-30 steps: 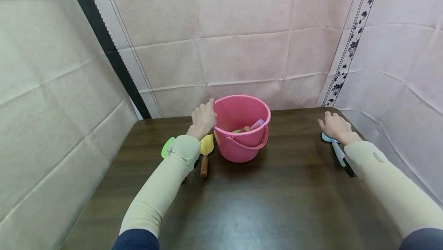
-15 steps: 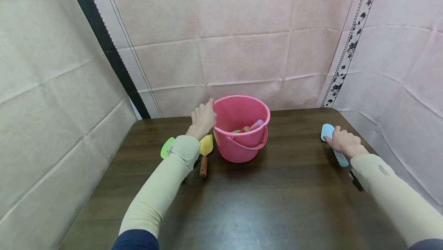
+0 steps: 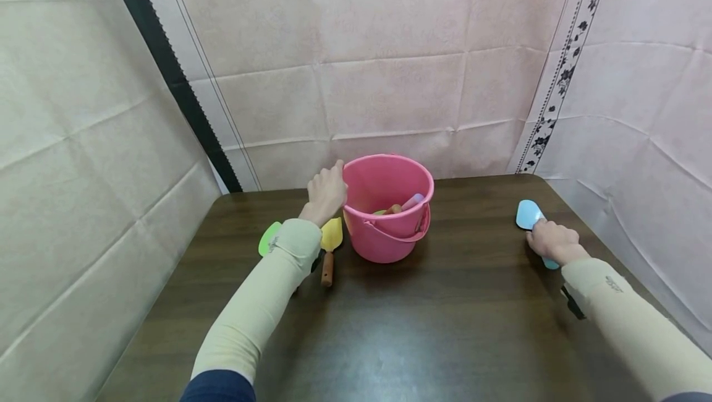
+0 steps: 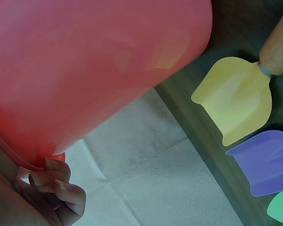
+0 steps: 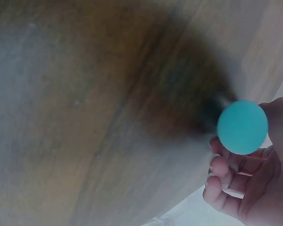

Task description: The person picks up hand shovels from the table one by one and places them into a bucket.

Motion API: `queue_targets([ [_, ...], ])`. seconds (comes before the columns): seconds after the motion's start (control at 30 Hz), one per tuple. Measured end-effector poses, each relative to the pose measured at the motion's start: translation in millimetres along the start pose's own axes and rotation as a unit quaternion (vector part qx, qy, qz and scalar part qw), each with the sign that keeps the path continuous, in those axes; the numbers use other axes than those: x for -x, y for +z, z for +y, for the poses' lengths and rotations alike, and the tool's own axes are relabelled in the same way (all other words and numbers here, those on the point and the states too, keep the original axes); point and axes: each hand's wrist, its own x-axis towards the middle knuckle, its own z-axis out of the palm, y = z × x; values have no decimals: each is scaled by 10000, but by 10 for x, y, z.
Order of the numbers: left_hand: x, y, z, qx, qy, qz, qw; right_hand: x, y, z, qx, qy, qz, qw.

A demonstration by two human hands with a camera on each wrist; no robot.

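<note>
My left hand (image 3: 327, 193) grips the left rim of a pink bucket (image 3: 384, 244), which stands upright on the table. In the left wrist view, the fingers (image 4: 68, 195) of that hand curl at the bucket's rim. At the far right, my right hand (image 3: 552, 240) holds the handle of a light-blue toy shovel (image 3: 529, 214), whose blade points away from me. The right wrist view has the turquoise round end of the shovel's handle (image 5: 243, 127) beside curled fingers (image 5: 220, 165). Inside the bucket a purple handle (image 3: 413, 201) and a wooden handle tip (image 3: 394, 209) show.
A yellow toy shovel (image 3: 332, 234) with a wooden handle lies left of the bucket. Near it are a purple shovel (image 4: 269, 162) and a green one (image 3: 269, 238), partly hidden by my left arm. Cloth walls (image 3: 389, 80) surround the dark wooden table (image 3: 423, 328).
My right hand has come back from over the blue shovel's blade, moved down along its handle and taken hold of it. The left hand and bucket have stayed in place.
</note>
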Motion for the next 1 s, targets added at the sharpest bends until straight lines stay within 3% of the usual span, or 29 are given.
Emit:
queue_targets([
  [0.23,-5,0,2,29,-14,-9,10000,5,39,44,-11,-182,-72,9998],
  [0.6,-15,-4,11,10,-2,-49,10000,29,71,44,-39,-306,356,9989],
  [0.77,-26,4,6,-30,-14,-44,10000,19,35,8,-91,-331,568,9978],
  [1.0,-24,16,-12,10,-19,-67,10000,-3,-61,-52,-177,-307,559,9978],
])
